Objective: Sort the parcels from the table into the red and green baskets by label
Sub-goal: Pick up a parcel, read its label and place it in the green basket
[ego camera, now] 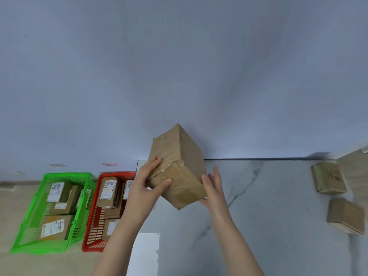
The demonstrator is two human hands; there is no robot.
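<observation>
A brown taped cardboard parcel (177, 166) is held tilted in the air above the marble table (268, 196). My left hand (148, 180) grips its near left corner, thumb on the front face and fingers over the top. My right hand (214, 188) lies flat against its lower right side with straight fingers. No label shows on the faces turned toward me. On the floor to the left stand a green basket (29, 232) and a red basket (89, 236), each holding several labelled parcels.
Two more brown parcels lie at the table's right side, one farther back (328, 177) and one nearer (345, 215). A white sheet (144, 253) sits by the table's left edge. A plain wall rises behind the table. The baskets stand side by side, touching.
</observation>
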